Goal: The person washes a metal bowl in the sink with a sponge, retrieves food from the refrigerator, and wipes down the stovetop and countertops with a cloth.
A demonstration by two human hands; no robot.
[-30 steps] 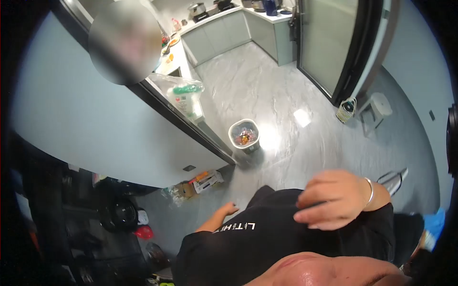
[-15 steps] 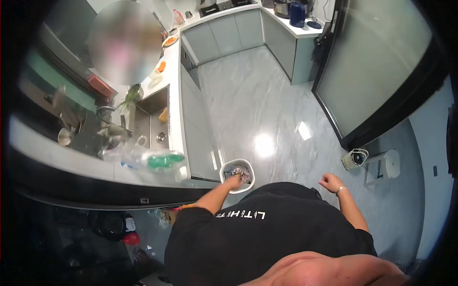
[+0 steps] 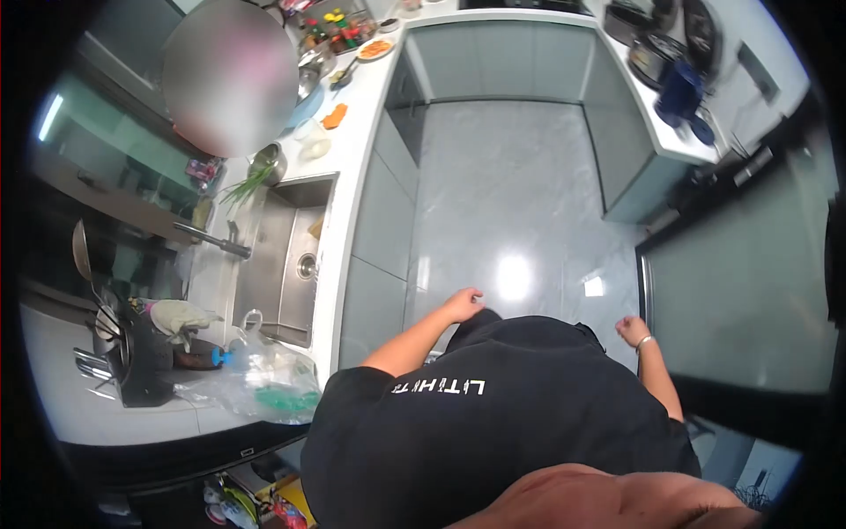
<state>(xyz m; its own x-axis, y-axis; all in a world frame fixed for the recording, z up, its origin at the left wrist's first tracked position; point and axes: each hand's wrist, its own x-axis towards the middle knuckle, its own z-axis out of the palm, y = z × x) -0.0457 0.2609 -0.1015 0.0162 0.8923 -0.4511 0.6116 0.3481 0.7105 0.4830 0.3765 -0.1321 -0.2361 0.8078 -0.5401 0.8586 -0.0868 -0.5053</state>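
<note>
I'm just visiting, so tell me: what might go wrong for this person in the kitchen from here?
The clear plastic bag lies at the near end of the counter, close to the left sleeve, so a brush might drag it off.
The right hand appears close to the glass door and might knock it.
The glossy floor could be slippery if any water reaches it.

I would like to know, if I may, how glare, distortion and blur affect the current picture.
Head view: two bright glare patches on the glossy floor; head view: wide-angle distortion, with dark corners; head view: a round blurred patch upper left, while the sink keeps clear outlines.
</note>
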